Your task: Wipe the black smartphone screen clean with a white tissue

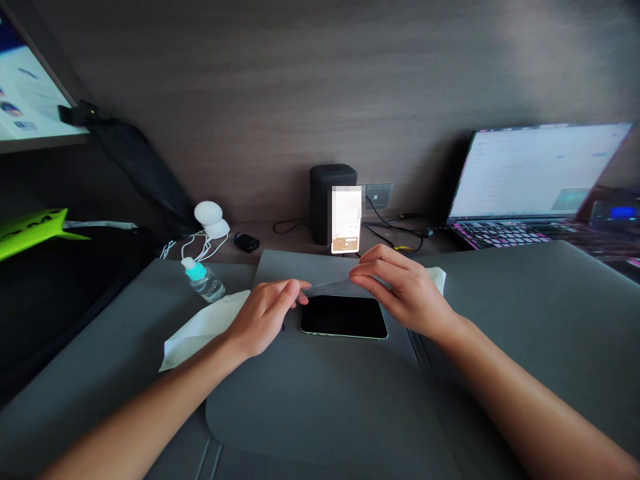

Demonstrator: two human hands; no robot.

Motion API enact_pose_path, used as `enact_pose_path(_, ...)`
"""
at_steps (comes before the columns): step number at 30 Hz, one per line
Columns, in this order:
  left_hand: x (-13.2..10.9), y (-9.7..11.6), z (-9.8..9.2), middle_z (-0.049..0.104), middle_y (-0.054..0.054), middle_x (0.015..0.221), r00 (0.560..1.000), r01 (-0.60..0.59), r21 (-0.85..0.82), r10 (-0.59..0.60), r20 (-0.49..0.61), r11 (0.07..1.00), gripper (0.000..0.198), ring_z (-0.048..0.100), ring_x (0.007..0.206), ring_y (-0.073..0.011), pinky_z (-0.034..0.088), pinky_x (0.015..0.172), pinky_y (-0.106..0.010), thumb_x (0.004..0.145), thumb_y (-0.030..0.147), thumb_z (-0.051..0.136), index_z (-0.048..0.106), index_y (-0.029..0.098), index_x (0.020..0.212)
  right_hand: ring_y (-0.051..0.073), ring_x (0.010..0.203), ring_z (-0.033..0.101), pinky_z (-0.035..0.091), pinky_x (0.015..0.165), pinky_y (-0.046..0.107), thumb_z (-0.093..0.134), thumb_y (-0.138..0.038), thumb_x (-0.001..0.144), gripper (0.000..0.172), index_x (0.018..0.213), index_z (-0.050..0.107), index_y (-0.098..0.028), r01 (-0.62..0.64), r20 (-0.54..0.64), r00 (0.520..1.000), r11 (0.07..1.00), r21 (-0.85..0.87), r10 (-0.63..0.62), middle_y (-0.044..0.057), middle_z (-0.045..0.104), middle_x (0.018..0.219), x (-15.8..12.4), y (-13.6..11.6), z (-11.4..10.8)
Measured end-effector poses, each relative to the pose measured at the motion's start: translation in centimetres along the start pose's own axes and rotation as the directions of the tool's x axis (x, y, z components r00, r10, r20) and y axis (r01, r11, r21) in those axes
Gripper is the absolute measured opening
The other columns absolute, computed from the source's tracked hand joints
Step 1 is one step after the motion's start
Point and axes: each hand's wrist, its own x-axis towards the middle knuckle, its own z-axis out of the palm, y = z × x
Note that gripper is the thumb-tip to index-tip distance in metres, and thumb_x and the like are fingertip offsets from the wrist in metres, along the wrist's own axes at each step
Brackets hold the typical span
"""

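A phone (344, 317) with a dark screen lies face up on the grey mat. Just above its far edge stretches a thin clear film (331, 287), seen almost edge-on, likely a screen protector. My right hand (403, 287) pinches the film's right end between thumb and fingertips. The fingers of my left hand (267, 313) are closed at its left end, by the phone's far left corner. A white tissue or cloth (203, 331) lies partly under my left forearm. Behind my right hand a bit of white paper or cloth (439, 279) shows.
A spray bottle (205, 281) lies tilted at the left, near a white round device (211, 219) with cables and a small black object (247, 241). At the back, a lit phone (346, 220) leans on a black speaker-like box (320, 203). An open laptop (537, 180) stands right.
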Motion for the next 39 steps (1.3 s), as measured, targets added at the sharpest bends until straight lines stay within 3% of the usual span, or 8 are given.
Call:
enact_pose_path(3,0.0,0.0,0.1,0.072,-0.005,0.094,0.999,-0.023,-0.055,0.025,0.034,0.998,0.054,0.065,0.087,-0.0214,0.049,0.079,-0.035,0.101,0.052,0.024,0.066,0.019,0.110,0.019,0.086,0.057,0.048,0.078,0.033,0.050,-0.027,0.094,0.015,0.092,0.063,-0.019,-0.014,0.020,1.000,1.000,0.016,0.014,0.007,0.060,0.089,0.0,0.1,-0.3)
enact_pose_path(8,0.0,0.2,0.1,0.066,-0.007,0.108,0.996,-0.076,0.019,0.075,0.049,0.997,0.039,0.061,0.099,-0.0226,0.049,0.085,-0.036,0.098,0.048,0.041,0.061,0.021,0.118,0.019,0.090,0.059,0.047,0.081,0.033,0.053,-0.038,0.092,0.023,0.094,0.065,-0.019,-0.100,0.185,0.979,0.994,0.047,0.090,0.007,0.062,0.095,0.0,0.6,-0.6)
enact_pose_path(13,0.0,0.2,0.1,0.061,-0.007,0.114,0.973,-0.215,0.134,0.200,0.115,0.967,0.035,0.057,0.106,-0.0230,0.045,0.093,-0.038,0.098,0.044,0.047,0.054,0.022,0.125,0.022,0.103,0.059,0.045,0.090,0.036,0.059,-0.052,0.086,0.047,0.120,0.060,-0.019,-0.147,0.406,0.908,0.987,0.070,0.107,0.010,0.062,0.114,-0.1,0.7,-0.1)
enact_pose_path(17,-0.1,0.1,0.1,0.055,-0.006,0.128,0.956,-0.256,0.198,0.217,0.198,0.946,0.045,0.049,0.119,-0.0251,0.041,0.100,-0.041,0.097,0.045,0.047,0.040,0.027,0.137,0.023,0.106,0.059,0.046,0.090,0.036,0.059,-0.054,0.084,0.059,0.132,0.052,-0.021,-0.188,0.519,0.846,0.979,0.076,0.122,0.010,0.061,0.121,-0.3,0.7,0.2)
enact_pose_path(22,-0.1,-0.2,0.0,0.049,-0.008,0.137,0.943,-0.256,0.276,0.177,0.281,0.926,0.071,0.043,0.127,-0.0278,0.038,0.104,-0.043,0.094,0.048,0.053,0.014,0.030,0.150,0.023,0.108,0.058,0.044,0.093,0.038,0.057,-0.046,0.088,0.051,0.132,0.053,-0.022,-0.183,0.533,0.834,0.983,0.029,0.139,0.009,0.060,0.122,-0.4,0.8,0.6)
enact_pose_path(28,0.0,-0.6,-0.1,0.050,-0.007,0.136,0.945,-0.216,0.301,0.121,0.304,0.929,0.069,0.045,0.126,-0.0270,0.037,0.104,-0.039,0.093,0.050,0.054,0.019,0.031,0.149,0.025,0.116,0.052,0.041,0.099,0.039,0.066,-0.049,0.080,0.065,0.138,0.047,-0.023,-0.197,0.576,0.803,0.980,0.018,0.151,0.009,0.054,0.130,-0.7,0.9,0.9)
enact_pose_path(31,0.2,-0.9,-0.2,0.050,-0.006,0.137,0.940,-0.199,0.314,0.090,0.329,0.928,0.070,0.045,0.126,-0.0267,0.037,0.104,-0.039,0.092,0.049,0.055,0.019,0.030,0.149,0.025,0.113,0.053,0.041,0.097,0.039,0.065,-0.047,0.081,0.064,0.138,0.048,-0.022,-0.204,0.600,0.781,0.979,-0.022,0.176,0.010,0.055,0.127,-0.8,1.0,1.1)
enact_pose_path(39,0.4,-1.1,-0.4,0.049,-0.006,0.138,0.939,-0.176,0.336,0.056,0.340,0.925,0.076,0.044,0.127,-0.0261,0.037,0.104,-0.037,0.088,0.046,0.061,0.019,0.029,0.150,0.024,0.111,0.053,0.041,0.097,0.038,0.064,-0.040,0.082,0.053,0.130,0.056,-0.019,-0.165,0.597,0.789,0.986,-0.022,0.146,0.010,0.056,0.120,-0.7,0.9,1.4)
